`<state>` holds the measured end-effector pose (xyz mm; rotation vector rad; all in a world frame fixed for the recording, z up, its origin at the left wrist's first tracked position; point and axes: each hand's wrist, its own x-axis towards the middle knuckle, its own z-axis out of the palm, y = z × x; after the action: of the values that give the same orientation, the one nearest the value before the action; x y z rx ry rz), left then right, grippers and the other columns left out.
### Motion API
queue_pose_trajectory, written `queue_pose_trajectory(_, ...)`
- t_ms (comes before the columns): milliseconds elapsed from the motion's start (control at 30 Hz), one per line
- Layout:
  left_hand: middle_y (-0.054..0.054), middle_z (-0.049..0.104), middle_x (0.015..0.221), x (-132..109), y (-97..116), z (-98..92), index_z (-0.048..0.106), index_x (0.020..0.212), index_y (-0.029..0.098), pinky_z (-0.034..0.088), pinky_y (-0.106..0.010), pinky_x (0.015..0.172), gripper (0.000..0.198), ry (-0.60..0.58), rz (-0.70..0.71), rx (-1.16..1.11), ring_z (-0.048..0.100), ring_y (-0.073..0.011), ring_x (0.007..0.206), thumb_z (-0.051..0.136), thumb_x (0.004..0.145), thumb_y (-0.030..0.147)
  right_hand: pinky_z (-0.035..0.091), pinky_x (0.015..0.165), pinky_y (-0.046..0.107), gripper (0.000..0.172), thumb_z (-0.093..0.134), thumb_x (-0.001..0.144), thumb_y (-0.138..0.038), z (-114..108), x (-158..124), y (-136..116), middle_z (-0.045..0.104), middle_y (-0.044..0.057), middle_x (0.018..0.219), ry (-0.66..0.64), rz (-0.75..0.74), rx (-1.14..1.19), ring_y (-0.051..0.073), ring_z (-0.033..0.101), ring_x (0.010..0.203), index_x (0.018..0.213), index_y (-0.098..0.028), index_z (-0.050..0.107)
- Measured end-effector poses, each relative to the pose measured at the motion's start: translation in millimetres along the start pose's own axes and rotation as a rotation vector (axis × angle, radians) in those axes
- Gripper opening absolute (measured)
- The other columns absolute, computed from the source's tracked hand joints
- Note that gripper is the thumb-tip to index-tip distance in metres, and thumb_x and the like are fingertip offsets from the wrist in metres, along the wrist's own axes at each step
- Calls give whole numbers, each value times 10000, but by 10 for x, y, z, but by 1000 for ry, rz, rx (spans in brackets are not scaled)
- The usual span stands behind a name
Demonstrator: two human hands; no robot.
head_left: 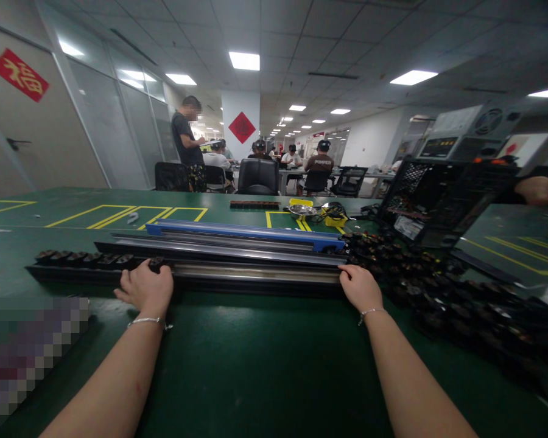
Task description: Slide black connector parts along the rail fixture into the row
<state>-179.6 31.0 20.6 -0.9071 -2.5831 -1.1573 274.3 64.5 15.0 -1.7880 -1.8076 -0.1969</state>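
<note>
A long black rail [256, 280] with a shiny metal channel lies across the green table in front of me. Several small black block-shaped parts [94, 260] sit in a row along its left portion. My left hand [148, 285] is on the rail at the right end of that row, thumb and fingers closed about one black part [158, 263]. At the rail's right end, my right hand [361, 287] grips its edge with bent fingers. Just behind lie another dark rail with a metallic face [237, 248] and a blue rail [237, 232].
Many loose black parts [420, 280] are heaped at right, beside an opened computer case [438, 198]. A metal bowl [302, 210], yellow holder [335, 216] and short dark strip [254, 205] stand farther back. A blurred-out object [31, 353] lies at left. People sit beyond.
</note>
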Motion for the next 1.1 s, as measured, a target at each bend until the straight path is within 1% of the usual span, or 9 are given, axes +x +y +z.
queue_pose_trajectory(100,-210,556,1216,-24,20,-9,587,1141,138,234,-537,1035,454,18,42,22,359,-301,1286,447,773,365,392,949,316,352,393,794,-224,15,4,13,669,65,1053,1,-11,-1,194,559,1034,971,-185,695)
queue_pose_trajectory(200,-218,572,1186,-32,32,-28,594,1131,105,295,-505,1014,459,10,88,33,412,-314,1245,448,770,349,389,952,314,356,388,798,-223,20,5,16,668,66,1054,-1,-19,-4,193,558,1037,974,-181,694)
queue_pose_trajectory(300,-212,586,1162,-30,36,-41,602,1116,91,347,-465,988,456,2,110,31,435,-320,1222,457,760,337,391,951,322,362,384,799,-222,16,7,13,667,72,1059,-8,-16,1,197,557,1036,979,-169,693)
queue_pose_trajectory(600,-198,603,1140,-18,17,-2,614,1078,95,340,-445,1005,450,4,138,30,440,-317,1214,474,743,361,398,940,325,354,390,796,-224,4,10,5,668,63,1053,-3,-19,-11,199,561,1021,968,-179,696)
queue_pose_trajectory(933,-181,626,1050,-11,45,-28,627,1031,99,388,-426,943,433,-20,164,74,517,-320,1090,477,730,371,398,939,324,351,397,790,-216,11,13,4,671,62,1042,5,-19,4,196,562,1019,966,-189,700)
queue_pose_trajectory(1100,-158,634,998,-5,43,-25,636,1009,114,411,-419,905,420,-19,165,83,544,-315,1024,485,720,380,404,937,324,353,396,792,-218,1,17,2,669,71,1051,-10,-18,-6,201,565,1016,966,-172,700)
